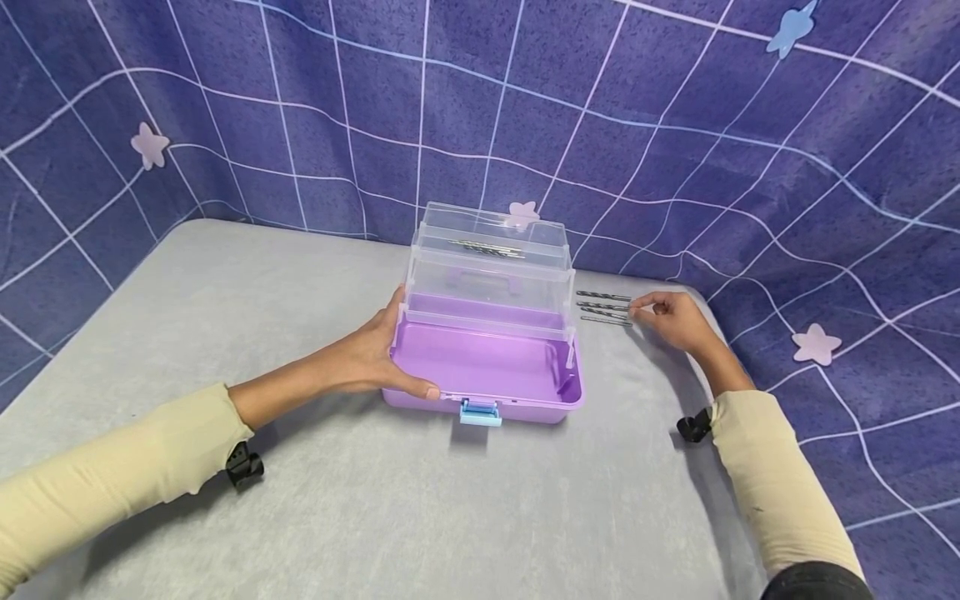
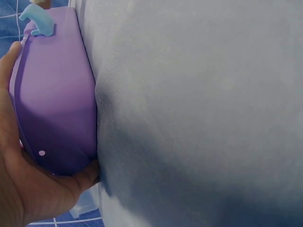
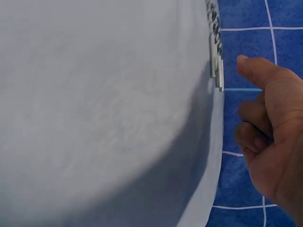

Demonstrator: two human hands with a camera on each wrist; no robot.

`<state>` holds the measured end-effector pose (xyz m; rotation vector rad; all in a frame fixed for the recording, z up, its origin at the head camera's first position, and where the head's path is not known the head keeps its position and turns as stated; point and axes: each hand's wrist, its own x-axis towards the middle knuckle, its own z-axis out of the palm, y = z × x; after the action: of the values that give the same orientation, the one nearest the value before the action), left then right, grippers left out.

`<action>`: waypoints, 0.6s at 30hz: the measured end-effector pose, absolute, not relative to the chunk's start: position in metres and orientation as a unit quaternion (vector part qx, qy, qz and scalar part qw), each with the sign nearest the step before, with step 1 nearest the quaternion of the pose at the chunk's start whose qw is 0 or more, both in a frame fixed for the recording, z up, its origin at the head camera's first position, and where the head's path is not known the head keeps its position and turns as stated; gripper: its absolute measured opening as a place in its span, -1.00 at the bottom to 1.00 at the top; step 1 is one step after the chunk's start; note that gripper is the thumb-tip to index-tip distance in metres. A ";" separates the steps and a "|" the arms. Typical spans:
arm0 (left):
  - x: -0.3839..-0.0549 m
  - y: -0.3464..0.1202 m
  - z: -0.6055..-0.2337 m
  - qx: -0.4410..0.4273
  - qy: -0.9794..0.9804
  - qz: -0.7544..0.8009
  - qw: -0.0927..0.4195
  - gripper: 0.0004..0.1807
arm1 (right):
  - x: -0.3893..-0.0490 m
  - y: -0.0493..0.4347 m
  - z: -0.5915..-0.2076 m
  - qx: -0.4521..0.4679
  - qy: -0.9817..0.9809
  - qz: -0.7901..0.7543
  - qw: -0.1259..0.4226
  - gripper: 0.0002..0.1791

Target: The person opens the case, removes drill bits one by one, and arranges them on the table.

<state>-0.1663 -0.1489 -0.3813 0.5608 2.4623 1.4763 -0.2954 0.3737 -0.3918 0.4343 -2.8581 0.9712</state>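
A purple toolbox with clear fold-out trays raised at its back stands on the table. My left hand grips its left side, thumb over the front rim; the left wrist view shows that hand wrapped about the box's end. Several drill bits lie side by side right of the box. At their right ends is my right hand, index finger and thumb forward, other fingers curled. In the right wrist view, a gap shows between its fingertips and the bits. More drill bits lie in the upper tray.
A blue latch hangs at the toolbox's front. The grey cloth-covered table reaches back to a purple-blue curtain with a white grid and star shapes. The bits lie near the table's right edge.
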 end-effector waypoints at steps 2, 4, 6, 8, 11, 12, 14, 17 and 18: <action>-0.166 -0.149 -0.381 0.191 0.838 0.500 0.107 0.79 | -0.297 0.371 -0.388 0.138 -0.934 0.326 0.042 -0.74; -0.166 -0.149 -0.382 0.189 0.843 0.492 0.106 0.79 | -0.299 0.367 -0.384 0.132 -0.934 0.330 0.042 -0.73; -0.166 -0.150 -0.381 0.186 0.850 0.481 0.107 0.81 | -0.300 0.362 -0.380 0.130 -0.933 0.331 0.045 -0.73; -0.166 -0.150 -0.382 0.183 0.857 0.469 0.109 0.82 | -0.301 0.357 -0.376 0.127 -0.932 0.335 0.049 -0.73; -0.166 -0.150 -0.382 0.177 0.865 0.456 0.113 0.83 | -0.303 0.349 -0.368 0.132 -0.928 0.344 0.053 -0.71; -0.166 -0.151 -0.382 0.175 0.868 0.451 0.114 0.84 | -0.304 0.346 -0.366 0.133 -0.926 0.348 0.052 -0.70; -0.165 -0.151 -0.382 0.173 0.870 0.446 0.115 0.83 | -0.305 0.339 -0.360 0.134 -0.923 0.357 0.050 -0.69; -0.165 -0.151 -0.382 0.171 0.873 0.442 0.116 0.83 | -0.306 0.330 -0.353 0.140 -0.919 0.364 0.052 -0.69; -0.164 -0.151 -0.382 0.171 0.873 0.442 0.115 0.83 | -0.307 0.327 -0.350 0.143 -0.918 0.366 0.054 -0.69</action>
<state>-0.1645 -0.1511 -0.3816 0.5025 2.5580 1.2943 -0.3070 0.3268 -0.3503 0.4335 -2.7893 1.1123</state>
